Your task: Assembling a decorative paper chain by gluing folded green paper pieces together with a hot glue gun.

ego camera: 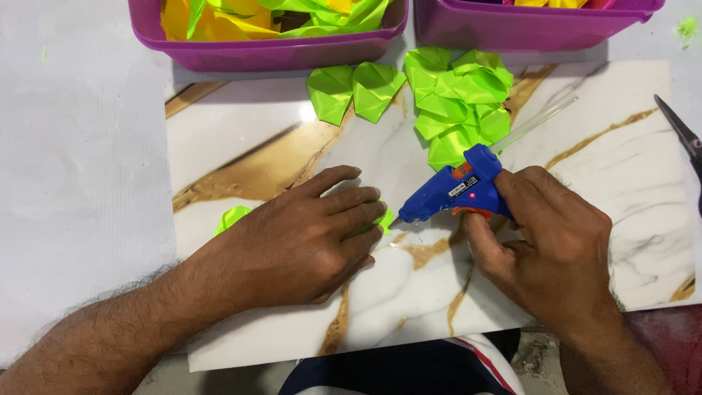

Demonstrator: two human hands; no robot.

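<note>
1. The left hand (303,245) lies flat, palm down, fingers stretched and close together, pressing a green folded paper piece (232,217) onto the marble-patterned board (241,139). The paper is mostly hidden under the palm; one corner shows at the wrist side and another tip peeks out past the fingertips.
2. The right hand (548,245) is wrapped around the grip of a blue glue gun (453,192), with a finger on its orange trigger. A clear glue stick (537,121) projects from the back of the gun.
3. The gun's nozzle points left and sits just beside the left fingertips, at the exposed green tip; whether it touches the paper cannot be told.
4. Above the hands, a heap of green folded pieces (457,102) lies on the board, with two more green pieces (355,91) next to it on the left.
5. Two purple tubs (270,51) stand along the far edge; the left one holds yellow and green paper.
6. Dark scissors (684,135) lie at the right edge, well apart from both hands.
</note>
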